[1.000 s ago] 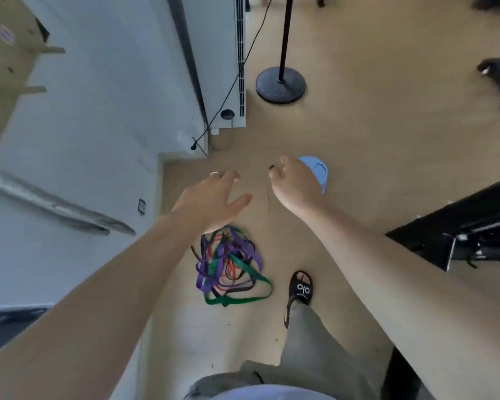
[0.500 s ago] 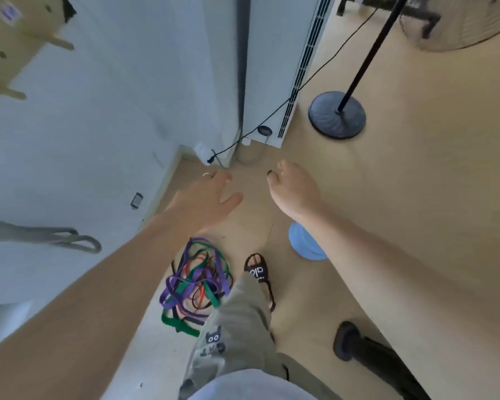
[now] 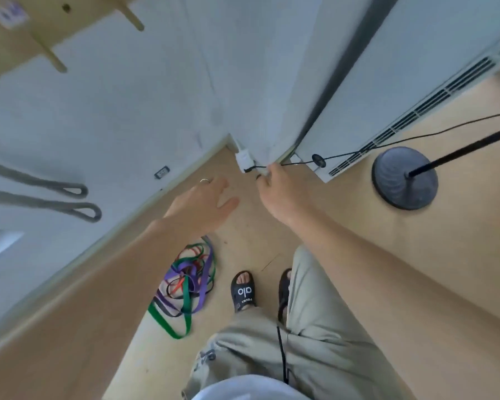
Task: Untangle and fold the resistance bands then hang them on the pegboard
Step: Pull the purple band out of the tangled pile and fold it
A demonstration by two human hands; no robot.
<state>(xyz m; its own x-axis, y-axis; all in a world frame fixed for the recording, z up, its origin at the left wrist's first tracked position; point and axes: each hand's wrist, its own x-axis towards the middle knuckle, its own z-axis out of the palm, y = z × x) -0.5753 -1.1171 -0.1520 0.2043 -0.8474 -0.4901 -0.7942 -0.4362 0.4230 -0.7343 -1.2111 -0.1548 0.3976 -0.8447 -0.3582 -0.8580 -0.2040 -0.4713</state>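
Both arms are stretched out in front, above the floor. The left hand (image 3: 202, 202) is spread flat, fingers straight and thumb out, a ring on one finger, and it has hold of nothing. The right hand (image 3: 280, 192) is turned away with its fingers curled under; whether anything is pinched in there I cannot tell from here. Down on the wooden floor (image 3: 416, 255), near the wall, the resistance bands (image 3: 185, 287) lie in one knotted heap, purple, green, red and black loops all wound through each other, just beside the person's black sandal (image 3: 243, 290). Up at the top left the wooden pegboard (image 3: 41, 21) shows pegs jutting out, and two grey bands (image 3: 70, 200) hang against the white wall (image 3: 122, 111) below it, well apart from the heap. Off to the right stands a black stand base (image 3: 399, 180) with its pole, and a thin black cable (image 3: 358, 150) runs across the front of a white vented unit (image 3: 410, 90) towards a plug in the corner.
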